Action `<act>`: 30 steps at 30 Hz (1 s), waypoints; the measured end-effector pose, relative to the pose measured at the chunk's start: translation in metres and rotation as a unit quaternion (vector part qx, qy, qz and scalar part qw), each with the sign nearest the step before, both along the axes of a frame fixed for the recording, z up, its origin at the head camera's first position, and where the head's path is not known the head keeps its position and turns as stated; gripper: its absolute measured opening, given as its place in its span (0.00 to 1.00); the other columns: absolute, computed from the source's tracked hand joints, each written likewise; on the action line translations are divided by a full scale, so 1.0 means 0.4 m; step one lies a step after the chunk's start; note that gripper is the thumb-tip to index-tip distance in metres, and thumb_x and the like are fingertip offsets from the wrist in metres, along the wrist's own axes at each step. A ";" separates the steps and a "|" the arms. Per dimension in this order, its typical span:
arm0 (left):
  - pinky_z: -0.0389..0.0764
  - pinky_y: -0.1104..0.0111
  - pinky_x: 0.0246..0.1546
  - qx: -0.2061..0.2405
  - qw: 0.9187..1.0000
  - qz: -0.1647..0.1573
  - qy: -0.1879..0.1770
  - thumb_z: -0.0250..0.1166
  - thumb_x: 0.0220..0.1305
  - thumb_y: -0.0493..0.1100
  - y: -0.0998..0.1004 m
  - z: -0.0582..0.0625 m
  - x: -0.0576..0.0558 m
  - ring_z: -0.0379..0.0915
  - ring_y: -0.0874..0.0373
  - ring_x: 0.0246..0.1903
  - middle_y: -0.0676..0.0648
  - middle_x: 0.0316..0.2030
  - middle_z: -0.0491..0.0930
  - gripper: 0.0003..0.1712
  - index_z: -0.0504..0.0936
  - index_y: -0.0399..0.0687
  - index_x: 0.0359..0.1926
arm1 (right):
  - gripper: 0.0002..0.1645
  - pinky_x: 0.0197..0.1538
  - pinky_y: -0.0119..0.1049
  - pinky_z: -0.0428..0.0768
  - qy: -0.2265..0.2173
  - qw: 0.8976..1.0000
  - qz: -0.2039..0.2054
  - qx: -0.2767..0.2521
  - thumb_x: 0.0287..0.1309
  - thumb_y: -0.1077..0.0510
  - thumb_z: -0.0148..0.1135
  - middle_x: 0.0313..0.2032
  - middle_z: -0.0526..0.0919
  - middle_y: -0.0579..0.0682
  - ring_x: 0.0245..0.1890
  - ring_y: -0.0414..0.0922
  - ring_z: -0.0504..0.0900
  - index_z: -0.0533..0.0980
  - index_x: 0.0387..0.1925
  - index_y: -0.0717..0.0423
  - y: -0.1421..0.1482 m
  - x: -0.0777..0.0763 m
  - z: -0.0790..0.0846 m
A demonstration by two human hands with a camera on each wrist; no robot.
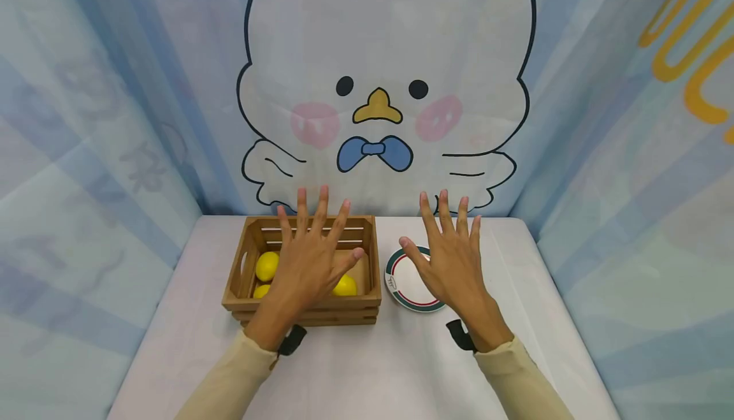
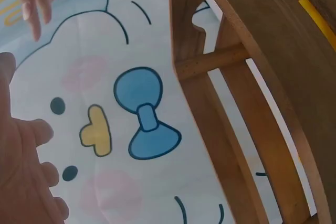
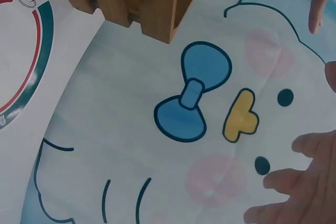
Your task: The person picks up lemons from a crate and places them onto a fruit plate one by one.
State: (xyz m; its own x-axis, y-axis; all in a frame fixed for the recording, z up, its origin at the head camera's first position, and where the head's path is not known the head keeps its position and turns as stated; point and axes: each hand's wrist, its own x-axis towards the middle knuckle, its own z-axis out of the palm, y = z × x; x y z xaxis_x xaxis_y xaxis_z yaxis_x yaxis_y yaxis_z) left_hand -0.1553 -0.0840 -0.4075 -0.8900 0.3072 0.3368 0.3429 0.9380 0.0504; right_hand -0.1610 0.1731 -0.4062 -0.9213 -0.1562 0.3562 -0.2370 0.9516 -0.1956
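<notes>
My left hand (image 1: 309,260) is held with fingers spread over the wooden crate (image 1: 315,313), holding nothing and hiding part of its inside. Several yellow round fruits, likely lemons, lie in the crate; one lemon (image 1: 267,266) shows at the left and another lemon (image 1: 345,285) near the front right. Over the right part of a white plate (image 1: 410,280) with a green and red rim, my right hand (image 1: 454,264) also has its fingers spread and holds nothing. In the left wrist view the crate's slats (image 2: 231,93) fill the right side.
Crate and plate stand side by side on a white-covered table (image 1: 367,369). Behind the table hangs a curtain (image 1: 378,37) with a cartoon chick in a blue bow tie, and blue-striped curtains (image 1: 74,203) enclose both sides. Each wrist bears a black strap (image 1: 292,340).
</notes>
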 end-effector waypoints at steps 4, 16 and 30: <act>0.34 0.30 0.72 0.015 1.000 -0.002 -0.009 0.41 0.69 0.76 -0.018 -0.004 0.005 0.14 0.38 0.76 0.41 0.79 0.28 0.47 0.41 0.63 0.80 | 0.51 0.76 0.68 0.39 0.007 1.000 0.015 -0.023 0.64 0.24 0.44 0.79 0.43 0.55 0.78 0.64 0.38 0.41 0.79 0.37 -0.004 0.002 -0.003; 0.71 0.47 0.67 0.222 0.974 -0.026 0.047 0.59 0.68 0.64 -0.105 -0.029 0.034 0.65 0.43 0.68 0.43 0.74 0.63 0.39 0.65 0.53 0.74 | 0.49 0.69 0.60 0.62 0.049 0.989 0.058 -0.125 0.65 0.33 0.56 0.78 0.54 0.48 0.71 0.59 0.64 0.46 0.79 0.35 -0.014 0.006 -0.019; 0.69 0.45 0.66 0.311 0.947 0.022 0.076 0.68 0.62 0.55 -0.191 -0.098 0.073 0.70 0.43 0.64 0.43 0.66 0.74 0.37 0.72 0.52 0.69 | 0.50 0.68 0.58 0.67 0.050 0.987 0.059 -0.139 0.64 0.35 0.60 0.77 0.56 0.46 0.66 0.57 0.69 0.48 0.79 0.37 -0.020 0.024 -0.034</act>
State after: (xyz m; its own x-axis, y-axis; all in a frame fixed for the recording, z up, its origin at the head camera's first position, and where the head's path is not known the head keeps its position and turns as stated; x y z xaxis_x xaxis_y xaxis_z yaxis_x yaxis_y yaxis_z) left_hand -0.1261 -0.1604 -0.4466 -0.8235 -0.0285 0.5667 0.3527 0.7566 0.5506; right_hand -0.1513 0.1650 -0.4199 -0.8609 -0.1436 0.4881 -0.3742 0.8288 -0.4160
